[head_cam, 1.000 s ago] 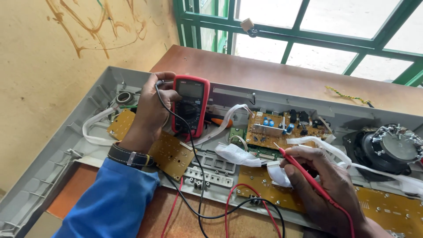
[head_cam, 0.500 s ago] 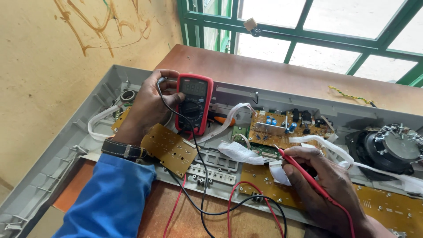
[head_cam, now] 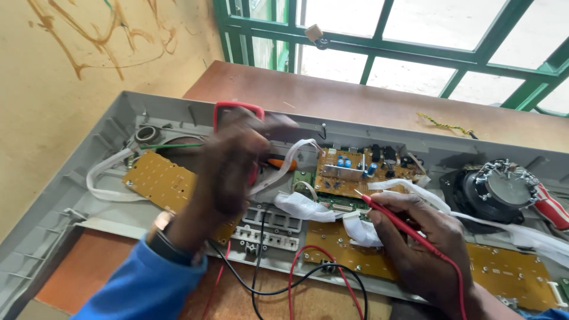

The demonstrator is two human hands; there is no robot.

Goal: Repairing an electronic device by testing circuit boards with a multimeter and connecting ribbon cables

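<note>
My right hand (head_cam: 424, 246) pinches the red probe (head_cam: 403, 226) steady beside the circuit board (head_cam: 361, 172), while my blurred left hand (head_cam: 228, 169) seemingly grips the red multimeter (head_cam: 237, 108).

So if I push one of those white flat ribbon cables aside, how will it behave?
Probably floppy and light: the white ribbon cable lies in loose curls and folds beside the circuit board. It would likely spring partway back, since its ends seem tied into boards. Treat it as fragile; the strip looks thin. The right hand holds a red probe right beside it.

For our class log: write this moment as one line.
left hand on red multimeter | right hand holds red probe at circuit board
</note>
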